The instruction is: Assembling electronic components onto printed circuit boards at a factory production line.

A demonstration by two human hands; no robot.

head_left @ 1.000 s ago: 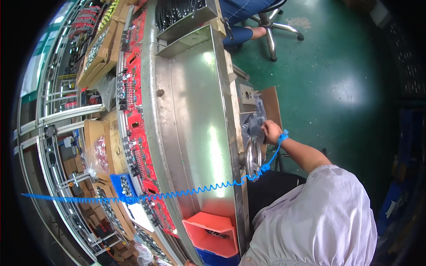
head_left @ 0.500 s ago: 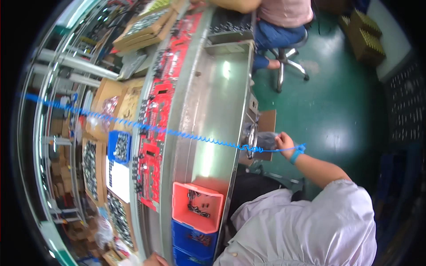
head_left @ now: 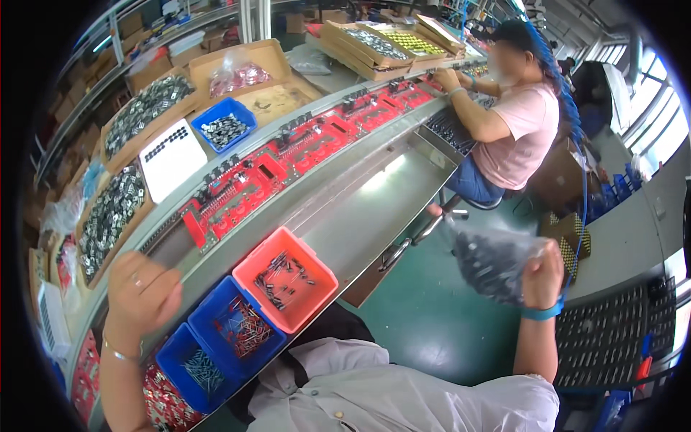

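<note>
We hold our right hand [head_left: 543, 277] raised over the green floor [head_left: 432, 317], to the right of the workbench; its fingers are closed around the gathered top of a clear plastic bag of small dark parts [head_left: 495, 263], which hangs to the left of the fist, off the bench entirely; a blue wrist strap [head_left: 541, 312] circles that wrist. Our left hand [head_left: 142, 291] rests at the near edge of the long steel workbench [head_left: 360, 209], fingers curled loosely inward; it grips nothing that we can see; a thin bracelet [head_left: 119, 353] sits on that wrist. Just right of the left hand stand three open plastic bins in a row, touching one another: a small blue bin [head_left: 194, 367], a larger blue bin [head_left: 241, 327], and an orange bin [head_left: 284, 277], each holding small leaded components. Red circuit-board fixtures [head_left: 266, 173] run along the bench behind the bins; cardboard trays of dark parts [head_left: 144, 108] sit beyond them. Farther along the bench a seated person in a pink shirt [head_left: 522, 133] has both hands at the bench.
</note>
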